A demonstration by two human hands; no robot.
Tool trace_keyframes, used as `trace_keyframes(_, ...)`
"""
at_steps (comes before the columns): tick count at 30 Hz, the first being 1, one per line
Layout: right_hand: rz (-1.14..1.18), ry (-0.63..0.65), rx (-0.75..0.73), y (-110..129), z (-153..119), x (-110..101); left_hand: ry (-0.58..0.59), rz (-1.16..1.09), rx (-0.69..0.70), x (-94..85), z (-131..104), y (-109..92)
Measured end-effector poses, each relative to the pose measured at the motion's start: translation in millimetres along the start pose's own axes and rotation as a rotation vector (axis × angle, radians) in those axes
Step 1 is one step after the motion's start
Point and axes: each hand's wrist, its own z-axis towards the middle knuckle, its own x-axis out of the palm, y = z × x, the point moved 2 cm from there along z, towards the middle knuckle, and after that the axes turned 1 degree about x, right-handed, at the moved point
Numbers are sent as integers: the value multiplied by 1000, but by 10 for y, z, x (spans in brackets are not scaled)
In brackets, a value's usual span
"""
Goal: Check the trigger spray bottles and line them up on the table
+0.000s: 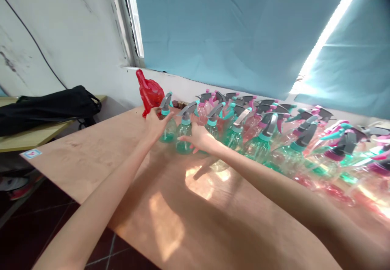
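My left hand [155, 125] is curved round the left side of a clear spray bottle [168, 133] with green tint and a grey-and-turquoise trigger head. Its thumb crosses the front below the collar, and the other fingers are partly hidden behind. Just to the right stands a second green-tinted spray bottle [183, 142]. My right hand [202, 138] reaches round that one from its right side, with fingers across the front and the thumb higher up. Both bottles are upright on the brown table [128, 156]. Another green spray bottle [212, 128] is just behind my right hand.
Several rows of green and pink spray bottles [257, 148] crowd the table's right side along the wall. A red plastic bag [150, 93] lies at the far corner. At left, a black bag [57, 105] rests on a yellowish bench [51, 136]. Blue sheeting [219, 30] covers the window.
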Motion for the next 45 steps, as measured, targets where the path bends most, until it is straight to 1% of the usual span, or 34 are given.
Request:
trace_keyframes(2,-52,-15,-48,-32,-170,-23,-31,-12,6,-149,-127,-66)
trace_keyframes(3,-106,-38,-106,-52,-271,-36,-32,-20,12,-232,-230,-109)
trace_keyframes(4,-160,-69,-149,-82,-380,-50,-35,-29,22,-316,-358,-160)
trace_keyframes(6,-217,-87,-171,-172,-609,-73,-38,-40,38,-457,-666,-289)
trace_keyframes(8,-242,-81,-210,-278,-841,-97,11,-66,60,-520,-998,-461)
trace_keyframes(10,-243,-60,-248,-397,-1065,-135,113,-110,98,-491,-1298,-679)
trace_keyframes(13,-208,-49,-325,-583,-1384,-246,276,-158,191,-336,-1632,-1081)
trace_keyframes(14,-191,-42,-352,-647,-1488,-297,336,-177,227,-271,-1711,-1228)
trace_keyframes(15,-175,-30,-375,-713,-1589,-354,446,-208,283,-197,-1783,-1382)
trace_keyframes(16,-160,-15,-391,-782,-1689,-415,526,-238,326,-128,-1842,-1535)
trace_keyframes(17,-150,4,-404,-853,-1786,-478,569,-248,326,-65,-1890,-1678)
trace_keyframes(19,-142,21,-426,-998,-1975,-612,591,-276,306,53,-1967,-1949)
trace_keyframes(22,-171,3,-421,-1211,-2228,-808,656,-389,252,251,-2086,-2302)
trace_keyframes(26,-239,-40,-407,-1439,-2512,-1037,758,-491,288,527,-2253,-2666)
trace_keyframes(30,-261,-121,-436,-1651,-2737,-1220,848,-528,297,766,-2409,-2923)
trace_keyframes(33,-226,-137,-455,-1888,-2846,-1307,845,-585,302,900,-2491,-3072)
trace_keyframes(36,-285,-127,-413,-2204,-2891,-1353,831,-604,308,1010,-2515,-3173)
trace_keyframes(38,-370,-116,-381,-2415,-2892,-1366,828,-589,323,1081,-2493,-3207)
trace_keyframes(41,-387,-120,-375,-2653,-2858,-1362,811,-583,347,1193,-2428,-3210)
trace_keyframes(45,-350,-221,-330,-2818,-2735,-1304,801,-623,385,1322,-2363,-3177)
